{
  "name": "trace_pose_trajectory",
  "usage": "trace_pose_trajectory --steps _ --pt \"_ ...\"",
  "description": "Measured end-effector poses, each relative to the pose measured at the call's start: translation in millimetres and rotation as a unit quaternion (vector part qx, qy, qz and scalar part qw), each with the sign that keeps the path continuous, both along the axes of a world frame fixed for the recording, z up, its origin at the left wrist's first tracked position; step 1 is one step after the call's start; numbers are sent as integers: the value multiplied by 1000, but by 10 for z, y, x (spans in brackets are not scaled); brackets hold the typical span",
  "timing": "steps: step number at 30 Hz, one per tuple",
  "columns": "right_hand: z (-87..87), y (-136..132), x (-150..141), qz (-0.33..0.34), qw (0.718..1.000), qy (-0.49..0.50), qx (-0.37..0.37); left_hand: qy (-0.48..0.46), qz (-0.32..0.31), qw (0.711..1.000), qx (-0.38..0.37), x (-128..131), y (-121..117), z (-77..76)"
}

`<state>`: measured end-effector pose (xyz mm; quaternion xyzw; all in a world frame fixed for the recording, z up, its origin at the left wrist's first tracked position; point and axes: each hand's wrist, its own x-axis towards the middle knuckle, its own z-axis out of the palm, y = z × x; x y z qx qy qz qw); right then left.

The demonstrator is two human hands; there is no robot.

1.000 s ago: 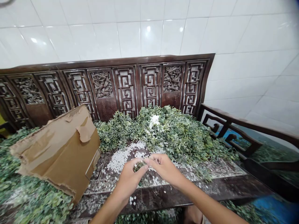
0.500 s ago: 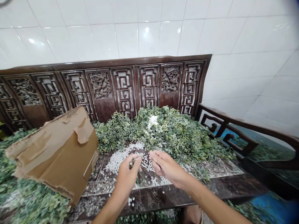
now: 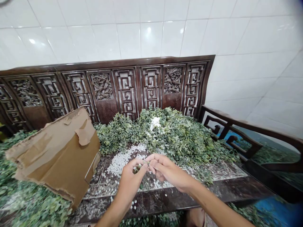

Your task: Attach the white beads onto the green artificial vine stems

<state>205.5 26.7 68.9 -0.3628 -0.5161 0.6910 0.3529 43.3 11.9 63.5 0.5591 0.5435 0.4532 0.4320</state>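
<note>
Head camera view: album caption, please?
Left hand and right hand pinch a green sprig over white discs on a carved wooden bench.

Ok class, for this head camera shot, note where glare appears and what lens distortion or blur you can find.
Head view: bright glare spots sit on the glossy white wall tiles; wide-angle distortion bends the carved wooden settee back and the tile lines towards the edges; a dark blur clips the top right corner.

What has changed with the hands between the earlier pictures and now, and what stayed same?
The hands were apart half a second ago. Now the right hand has moved left, and its fingers meet the left hand around a small green sprig. The cardboard sheet, leafy heap and white pieces stayed as they were.
</note>
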Motion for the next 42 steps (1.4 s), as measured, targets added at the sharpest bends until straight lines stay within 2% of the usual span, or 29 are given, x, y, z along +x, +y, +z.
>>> trace_pose_trajectory --steps 6,13,23,27,33,42 --pt "15 -27 -13 21 999 -11 48 35 6 999 37 -9 7 -14" --pt "-48 22 -29 -10 999 -9 52 62 -21 997 44 -19 -24 10" --pt "-31 33 5 -2 991 -75 108 62 -4 997 42 -33 -32 21" --pt "-28 39 20 2 990 -86 116 61 0 998 27 -41 -23 15" --pt "-1 34 22 2 985 -111 130 60 1 997 46 -55 -25 -20" --pt "-73 15 -47 -22 988 -98 117 42 6 998 38 -24 -22 20"
